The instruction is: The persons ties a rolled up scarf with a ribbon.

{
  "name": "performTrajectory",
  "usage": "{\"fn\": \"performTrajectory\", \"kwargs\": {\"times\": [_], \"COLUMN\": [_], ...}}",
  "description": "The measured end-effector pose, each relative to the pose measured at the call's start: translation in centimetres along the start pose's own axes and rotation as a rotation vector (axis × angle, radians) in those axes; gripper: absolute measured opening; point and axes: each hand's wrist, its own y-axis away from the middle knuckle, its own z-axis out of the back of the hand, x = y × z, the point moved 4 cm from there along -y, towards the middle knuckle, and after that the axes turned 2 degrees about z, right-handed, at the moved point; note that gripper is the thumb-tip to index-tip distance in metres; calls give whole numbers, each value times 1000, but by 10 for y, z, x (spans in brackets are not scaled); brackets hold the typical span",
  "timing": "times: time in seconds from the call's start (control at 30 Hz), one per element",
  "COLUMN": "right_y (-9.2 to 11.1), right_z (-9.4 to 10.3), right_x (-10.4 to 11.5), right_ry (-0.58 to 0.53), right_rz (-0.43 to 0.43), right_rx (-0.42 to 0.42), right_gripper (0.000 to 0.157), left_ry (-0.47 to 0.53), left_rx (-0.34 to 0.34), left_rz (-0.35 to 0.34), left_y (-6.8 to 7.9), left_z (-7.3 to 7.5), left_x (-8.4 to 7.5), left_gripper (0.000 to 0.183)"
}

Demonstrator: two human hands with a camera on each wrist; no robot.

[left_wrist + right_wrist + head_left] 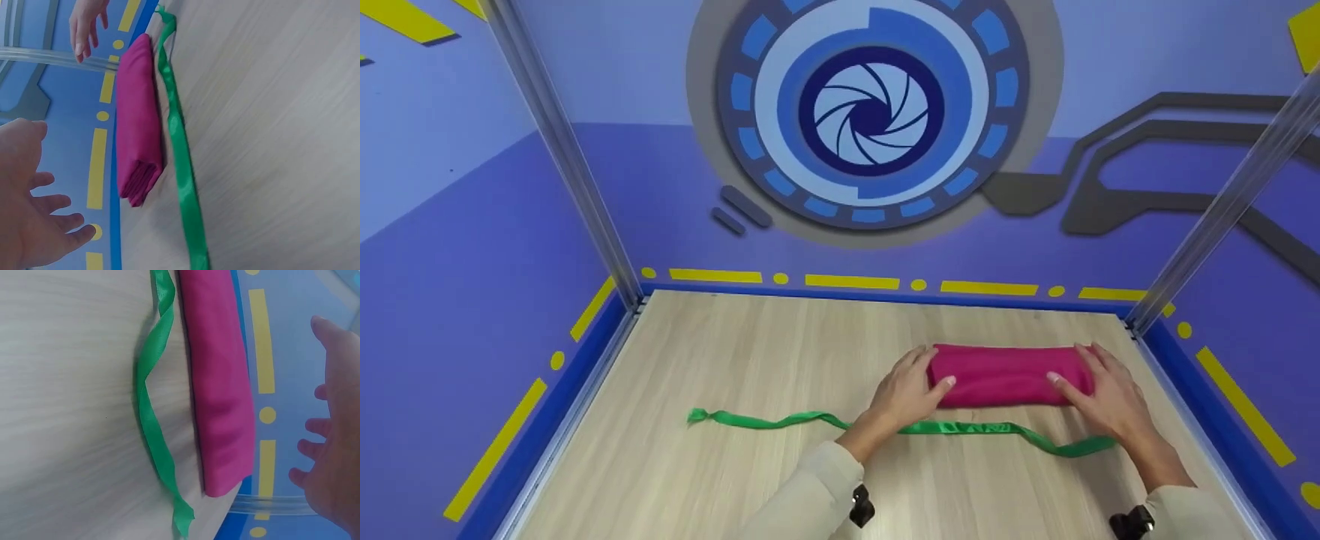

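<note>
A rolled or folded magenta cloth point(997, 376) lies sideways on the wooden table; its layered end shows in the left wrist view. My left hand point(905, 388) is at its left end, fingers spread and thumb overlapping the cloth in the head view. At the right end my right hand point(1112, 388) is placed likewise. Both wrist views show the left hand point(39, 208) and the right hand point(337, 422) with relaxed fingers, apart from the cloth. A long green ribbon point(960, 427) stretches along the near side, passing partly behind the left wrist.
The pale wooden tabletop point(660, 480) is bounded by a blue back wall point(645, 202) and side walls with yellow markings. Metal posts point(562, 142) rise at the back corners. The ribbon's knotted-looking left end point(698, 415) lies well left of the cloth.
</note>
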Motion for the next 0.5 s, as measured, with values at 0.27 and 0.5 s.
{"fn": "performTrajectory", "kwargs": {"times": [0.27,0.5], "right_y": [0,-4], "right_z": [-5,-8], "right_x": [-9,-24], "right_ry": [9,2], "right_rz": [-23,-57], "right_rx": [12,41], "right_gripper": [87,89], "left_ry": [165,284], "left_rx": [-67,-82], "left_rz": [18,12], "left_y": [-5,-11], "left_z": [-19,-36], "left_x": [8,11], "left_gripper": [59,55]}}
